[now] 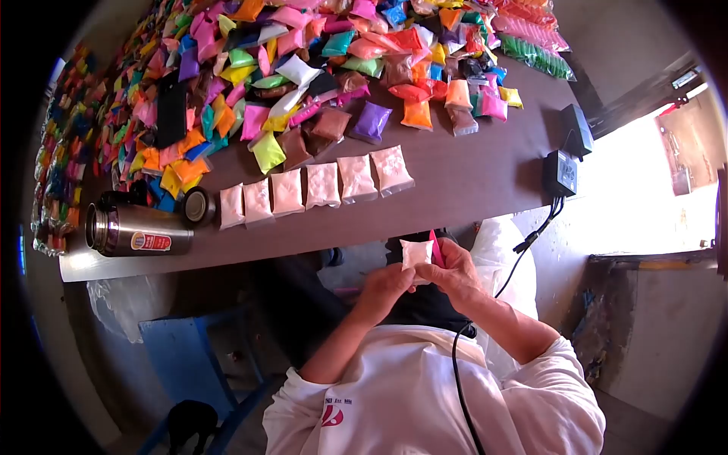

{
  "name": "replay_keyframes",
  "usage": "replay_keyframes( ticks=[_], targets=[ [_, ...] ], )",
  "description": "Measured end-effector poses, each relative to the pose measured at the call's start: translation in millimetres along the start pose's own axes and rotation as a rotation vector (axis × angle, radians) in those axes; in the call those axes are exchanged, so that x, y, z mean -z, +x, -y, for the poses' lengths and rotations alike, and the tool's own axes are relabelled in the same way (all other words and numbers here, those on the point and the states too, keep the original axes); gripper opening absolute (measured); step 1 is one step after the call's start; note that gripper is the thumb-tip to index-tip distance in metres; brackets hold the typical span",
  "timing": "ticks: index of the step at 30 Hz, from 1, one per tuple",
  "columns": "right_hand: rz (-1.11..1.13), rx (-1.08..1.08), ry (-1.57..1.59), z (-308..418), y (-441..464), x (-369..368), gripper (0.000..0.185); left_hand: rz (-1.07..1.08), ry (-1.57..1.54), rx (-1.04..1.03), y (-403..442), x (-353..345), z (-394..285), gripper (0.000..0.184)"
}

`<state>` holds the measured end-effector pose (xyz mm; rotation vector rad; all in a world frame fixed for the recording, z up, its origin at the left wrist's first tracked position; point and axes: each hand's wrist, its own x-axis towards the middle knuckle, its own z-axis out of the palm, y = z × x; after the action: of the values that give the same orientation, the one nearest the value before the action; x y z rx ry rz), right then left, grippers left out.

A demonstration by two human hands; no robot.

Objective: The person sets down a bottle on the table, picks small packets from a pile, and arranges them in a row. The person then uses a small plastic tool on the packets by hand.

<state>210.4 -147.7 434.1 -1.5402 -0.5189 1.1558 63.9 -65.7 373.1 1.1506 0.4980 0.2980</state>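
Observation:
A small pale packet (417,252) is held up in front of my lap, just off the table's near edge. My left hand (388,290) grips its lower left side with fingers closed. From the other side my right hand (455,274) pinches the same packet, its thumb across the lower part. A thin bright pink piece (436,244) sticks up beside the right fingers; its kind is unclear and its lower end is hidden. Across the table from my hands, several pale pink packets (323,185) lie side by side in a row.
Many coloured packets (371,121) are heaped over the brown table (470,178). A steel flask (136,231) lies at the left, with its lid (199,206) beside it. A black box (561,173) with cables stands at the right edge. A blue chair (182,364) is lower left.

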Motion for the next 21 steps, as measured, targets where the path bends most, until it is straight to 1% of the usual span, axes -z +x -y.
replay_keyframes(
  ticks=[2,4,5,8,10,11,12,13,14,16,17,19,21],
  targets=[
    [0.012,0.024,-0.043,0.5,-0.8,2.1,0.04,-0.008,0.032,-0.017,-2.6,-1.0,-0.5,0.042],
    [0.08,-0.128,0.127,-2.5,1.4,11.0,0.035,-0.013,0.065,-0.034,-4.4,-3.2,-4.8,0.042],
    [0.08,-0.131,0.129,-4.2,2.6,10.3,0.035,-0.032,0.074,-0.028,-5.8,-4.4,-5.4,0.042],
    [0.096,-0.086,0.095,-7.2,7.1,9.0,0.033,-0.066,0.095,-0.035,-7.5,-10.5,-10.3,0.042],
    [0.107,-0.074,0.121,-9.3,8.5,9.0,0.027,-0.081,0.106,-0.047,-9.2,-12.6,-16.0,0.042],
    [0.106,-0.076,0.122,-10.0,8.2,6.8,0.027,-0.061,0.173,-0.043,-10.0,-12.8,-19.7,0.043],
    [0.096,-0.062,0.222,-10.6,8.3,3.5,0.025,-0.043,0.24,-0.04,-10.3,-12.7,-21.3,0.043],
    [0.086,-0.048,0.322,-11.3,8.3,1.4,0.024,-0.043,0.24,-0.038,-10.7,-13.5,-20.6,0.043],
    [0.087,-0.051,0.323,-11.9,8.3,1.9,0.024,-0.026,0.215,-0.048,-11.2,-15.1,-19.5,0.043],
    [0.171,0.006,0.354,-12.5,9.1,5.7,0.023,-0.008,0.191,-0.057,-11.6,-16.0,-19.2,0.043],
    [0.169,0.005,0.355,-12.2,9.2,8.0,0.023,-0.016,0.168,-0.059,-11.4,-16.1,-20.1,0.042],
    [0.173,-0.072,0.318,-11.9,10.1,11.3,0.022,-0.024,0.144,-0.06,-11.4,-15.6,-24.1,0.042],
    [0.168,-0.056,0.258,-5.9,9.8,4.4,0.022,-0.012,0.252,-0.026,-12.5,-14.1,-30.7,0.044]
  ],
)
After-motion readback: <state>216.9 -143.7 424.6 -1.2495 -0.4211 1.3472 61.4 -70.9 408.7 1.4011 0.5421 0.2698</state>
